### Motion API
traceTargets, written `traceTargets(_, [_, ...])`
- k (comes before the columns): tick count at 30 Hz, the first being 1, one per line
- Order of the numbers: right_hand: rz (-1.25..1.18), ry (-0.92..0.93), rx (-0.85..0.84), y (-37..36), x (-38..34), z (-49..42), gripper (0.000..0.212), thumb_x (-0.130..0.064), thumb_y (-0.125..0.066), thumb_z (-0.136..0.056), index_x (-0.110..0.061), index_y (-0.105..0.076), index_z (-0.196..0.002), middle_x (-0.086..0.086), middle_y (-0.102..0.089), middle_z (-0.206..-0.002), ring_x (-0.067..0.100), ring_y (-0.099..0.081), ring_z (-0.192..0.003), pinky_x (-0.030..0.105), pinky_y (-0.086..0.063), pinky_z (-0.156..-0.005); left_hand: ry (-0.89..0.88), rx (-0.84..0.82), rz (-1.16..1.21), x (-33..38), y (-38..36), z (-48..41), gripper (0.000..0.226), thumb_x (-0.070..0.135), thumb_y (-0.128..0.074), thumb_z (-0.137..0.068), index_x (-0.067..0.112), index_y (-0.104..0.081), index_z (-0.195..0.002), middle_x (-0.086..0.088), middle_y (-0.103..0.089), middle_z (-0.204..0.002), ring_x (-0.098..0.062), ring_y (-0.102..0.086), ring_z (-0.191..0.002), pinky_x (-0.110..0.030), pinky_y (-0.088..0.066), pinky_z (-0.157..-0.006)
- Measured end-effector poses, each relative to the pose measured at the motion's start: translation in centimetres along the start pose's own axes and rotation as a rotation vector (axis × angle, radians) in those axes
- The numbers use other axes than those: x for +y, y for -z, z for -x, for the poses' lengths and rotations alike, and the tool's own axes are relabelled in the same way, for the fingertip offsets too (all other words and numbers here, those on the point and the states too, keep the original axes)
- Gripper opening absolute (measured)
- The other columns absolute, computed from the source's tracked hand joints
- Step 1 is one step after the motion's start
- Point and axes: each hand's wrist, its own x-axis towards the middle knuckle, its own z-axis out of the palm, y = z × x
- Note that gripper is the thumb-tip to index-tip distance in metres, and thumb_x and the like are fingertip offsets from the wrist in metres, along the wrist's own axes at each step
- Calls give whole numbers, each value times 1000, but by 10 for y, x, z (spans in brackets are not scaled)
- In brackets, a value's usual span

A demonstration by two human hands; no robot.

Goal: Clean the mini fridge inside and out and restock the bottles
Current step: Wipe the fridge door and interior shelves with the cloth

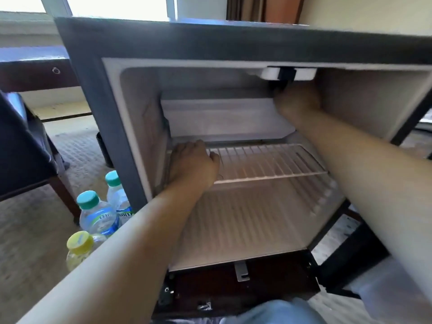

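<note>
well, the mini fridge (93, 90) is open and nothing is seen inside it but the wire shelf (268, 162). the left hand (194, 164) is curled over the left end of that shelf and holds it. the right hand (298, 101) is pushed up under the white control box (304, 74) at the top. something dark is seen at its fingers, but it cannot be told if a cloth is held or if the hand is just bunched up. two green-capped water bottles (98, 213) and a yellow-capped bottle (79, 246) are stood on the carpet (28, 242) just beside the fridge's left side, not yet put back.

the wire shelf could be tipped or pulled off its side rails if it is leaned on too hard by the left hand. the control box could be bumped and its setting changed by mistake while it is rubbed. the bottles could be knocked over by the left arm, since they are stood right under it.
</note>
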Motion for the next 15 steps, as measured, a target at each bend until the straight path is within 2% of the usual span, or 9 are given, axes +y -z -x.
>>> traceTargets(2, [18,27,31,-11,-10,3,52,-42,-36,-97,2,-58,-114,29,-60,-114,41,-57,-106,39,-44,-77,-5,6,-3,0,0,1,42,37,-33,-98,8,-49,-123,-17,-52,-129,-31,-43,-120,-34,-33,-97])
traceTargets(3, [20,73,72,-16,-18,6,50,-41,-32,-97,-1,-61,-106,27,-63,-108,40,-59,-100,37,-42,-72,2,0,-2,0,-1,1,42,37,-32,-98,8,-49,-123,-16,-52,-129,-31,-43,-121,-34,-33,-97])
traceTargets(6, [-60,205,46,-28,-55,15,41,-33,-30,-98,-13,-65,-103,16,-66,-105,31,-59,-90,32,-36,-66,5,4,5,2,0,-1,42,37,-32,-98,9,-49,-125,-16,-52,-130,-30,-44,-120,-33,-33,-95])
traceTargets(9, [-182,331,-47,-35,-106,24,34,-29,-36,-96,-15,-67,-103,12,-65,-108,28,-59,-95,28,-34,-67,5,8,-6,1,-1,0,41,36,-35,-97,8,-51,-122,-16,-56,-125,-31,-48,-116,-33,-35,-91])
traceTargets(13, [-224,449,-100,-42,-154,36,31,-30,-45,-95,-16,-68,-111,6,-66,-117,24,-60,-108,29,-46,-80,-7,27,-24,-1,-1,1,32,27,-41,-94,7,-56,-113,-13,-62,-114,-32,-57,-104,-33,-42,-84])
traceTargets(15, [-262,491,-135,-48,-157,35,31,-31,-48,-94,-17,-67,-114,4,-66,-118,22,-60,-109,28,-47,-81,-8,11,-36,-2,-2,1,41,32,-34,-94,5,-54,-117,-14,-60,-118,-32,-56,-106,-33,-42,-86])
